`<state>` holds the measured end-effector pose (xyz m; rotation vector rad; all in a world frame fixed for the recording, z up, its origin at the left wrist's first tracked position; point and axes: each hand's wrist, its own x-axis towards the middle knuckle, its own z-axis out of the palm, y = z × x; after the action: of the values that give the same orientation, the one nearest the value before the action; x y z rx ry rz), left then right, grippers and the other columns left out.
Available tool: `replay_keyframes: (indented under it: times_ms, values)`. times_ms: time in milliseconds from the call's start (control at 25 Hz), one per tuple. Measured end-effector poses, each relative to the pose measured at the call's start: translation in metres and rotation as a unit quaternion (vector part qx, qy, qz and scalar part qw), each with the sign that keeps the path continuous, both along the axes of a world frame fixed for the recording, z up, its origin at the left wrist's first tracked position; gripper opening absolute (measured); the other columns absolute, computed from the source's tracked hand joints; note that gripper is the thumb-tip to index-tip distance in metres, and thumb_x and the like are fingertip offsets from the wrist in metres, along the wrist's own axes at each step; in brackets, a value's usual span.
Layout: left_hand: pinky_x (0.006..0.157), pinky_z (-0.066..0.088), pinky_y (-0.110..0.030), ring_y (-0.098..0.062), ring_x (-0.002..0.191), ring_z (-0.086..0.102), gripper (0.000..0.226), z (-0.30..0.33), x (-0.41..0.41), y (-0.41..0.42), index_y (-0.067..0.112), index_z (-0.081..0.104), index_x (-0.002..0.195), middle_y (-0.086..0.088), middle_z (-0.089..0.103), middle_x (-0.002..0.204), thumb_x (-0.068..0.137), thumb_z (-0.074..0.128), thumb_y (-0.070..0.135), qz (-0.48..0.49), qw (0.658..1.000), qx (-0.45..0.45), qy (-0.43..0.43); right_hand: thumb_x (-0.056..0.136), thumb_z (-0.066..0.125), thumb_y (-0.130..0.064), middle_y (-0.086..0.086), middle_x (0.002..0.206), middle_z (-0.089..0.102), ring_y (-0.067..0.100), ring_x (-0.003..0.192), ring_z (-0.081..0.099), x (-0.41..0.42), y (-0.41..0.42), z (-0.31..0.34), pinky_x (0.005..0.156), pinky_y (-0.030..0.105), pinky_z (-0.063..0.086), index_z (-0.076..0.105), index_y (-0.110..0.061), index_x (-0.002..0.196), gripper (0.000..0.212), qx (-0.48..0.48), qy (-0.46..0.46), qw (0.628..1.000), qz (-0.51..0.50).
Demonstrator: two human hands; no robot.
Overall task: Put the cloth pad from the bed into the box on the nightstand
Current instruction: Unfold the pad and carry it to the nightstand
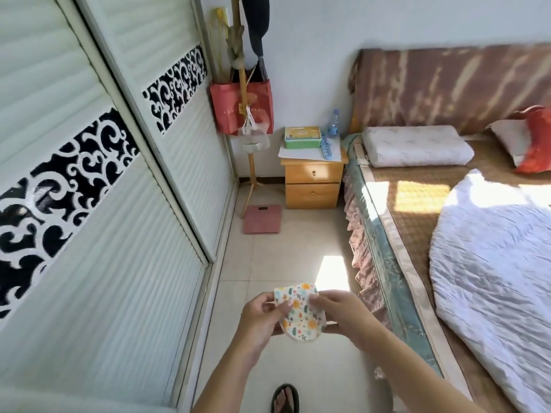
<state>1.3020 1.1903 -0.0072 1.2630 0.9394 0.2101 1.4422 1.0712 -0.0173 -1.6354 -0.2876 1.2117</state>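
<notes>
A round white cloth pad (301, 312) with a small flower print is held up over the floor, low in the middle of the view. My left hand (262, 315) pinches its left edge and my right hand (340, 312) pinches its right edge. Far ahead, a green box (302, 138) with a yellow-and-white lid, which looks closed, stands on the wooden nightstand (312, 181). The bed (417, 204) runs along the right side, beside the nightstand.
White sliding wardrobe doors (104, 204) line the left. A coat stand with a red bag (241, 108) stands left of the nightstand, and a pink scale (262, 223) lies on the tiled floor. A water bottle (334, 122) and a blue pill strip (326, 147) share the nightstand top. My sandalled foot (284, 399) is below.
</notes>
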Motion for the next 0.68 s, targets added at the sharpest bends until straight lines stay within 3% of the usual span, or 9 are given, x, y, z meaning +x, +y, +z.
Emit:
replay_keyframes:
  times_ms: [160,200,320,400,680]
  values:
    - [0.052,0.056,-0.019,-0.011,0.075,0.069,0.008,0.003,0.076,0.093,0.018,0.061,0.092,0.001,0.071,0.085,0.086,0.066,0.015,-0.009,1.0,0.011,0.008,0.085,0.056,-0.037,-0.002,0.081,0.065,0.004,0.066,0.063,0.081,0.058,0.007,0.067,0.021,0.045,0.063,-0.022,0.086,0.017,-0.062,-0.152,0.986,-0.008]
    - [0.053,0.057,-0.02,-0.012,0.077,0.068,0.008,0.005,0.092,0.109,0.017,0.061,0.094,0.0,0.07,0.086,0.087,0.064,0.015,-0.01,1.0,0.012,0.015,0.083,0.055,-0.043,-0.004,0.084,0.063,0.002,0.069,0.061,0.099,0.066,0.01,0.069,0.02,0.043,0.062,-0.024,0.09,0.021,-0.1,-0.225,0.969,0.035]
    - [0.055,0.056,-0.02,-0.013,0.08,0.068,0.009,-0.001,0.151,0.159,0.016,0.06,0.098,0.0,0.07,0.088,0.089,0.061,0.015,-0.022,0.999,0.016,0.03,0.09,0.048,-0.045,-0.003,0.119,0.062,0.016,0.107,0.059,0.156,0.097,0.007,0.091,0.03,0.046,0.051,-0.023,0.124,0.041,-0.223,-0.392,0.871,0.197]
    - [0.052,0.054,-0.018,-0.014,0.08,0.068,0.01,-0.007,0.195,0.189,0.015,0.061,0.099,0.0,0.07,0.09,0.089,0.06,0.016,-0.025,0.999,0.011,0.038,0.092,0.045,-0.045,0.0,0.129,0.059,0.017,0.116,0.055,0.196,0.124,0.007,0.098,0.033,0.045,0.046,-0.021,0.131,0.046,-0.237,-0.416,0.844,0.242]
    - [0.057,0.053,-0.026,-0.016,0.078,0.066,0.01,-0.017,0.376,0.287,0.012,0.06,0.1,-0.005,0.069,0.092,0.091,0.058,0.014,-0.017,0.998,-0.019,0.052,0.093,0.048,-0.041,0.009,0.129,0.059,0.023,0.116,0.055,0.368,0.218,0.006,0.095,0.033,0.045,0.042,-0.015,0.136,0.05,-0.239,-0.408,0.839,0.271]
